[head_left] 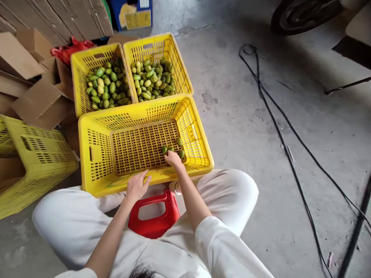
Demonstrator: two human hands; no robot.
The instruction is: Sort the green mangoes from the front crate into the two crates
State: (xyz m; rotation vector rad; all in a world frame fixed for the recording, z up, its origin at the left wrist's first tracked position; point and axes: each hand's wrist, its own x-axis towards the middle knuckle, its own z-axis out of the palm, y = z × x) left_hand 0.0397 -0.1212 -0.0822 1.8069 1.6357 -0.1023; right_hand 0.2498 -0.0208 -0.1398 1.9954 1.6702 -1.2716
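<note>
A large yellow plastic crate (145,104) sits in front of me, its slotted floor mostly bare. A few small oval green fruits (180,141) lie in its near right corner. My right hand (173,158) reaches down there with its fingers bent round green fruit (164,150) at the fingertips; the palm side is hidden. On the crate's near rim rests my left hand (138,187), fingers stretched out and holding nothing. Beyond it, a left yellow crate (77,83) and a right yellow crate (182,73) hold many green and yellowish fruits.
Below my hands is a red plastic object with a handle opening (171,216), between my legs. Another yellow crate (43,154) stands at left, near cardboard boxes (43,100) and a red bag (72,48). A black cable (275,119) crosses the concrete floor; a wheel (304,17) is behind.
</note>
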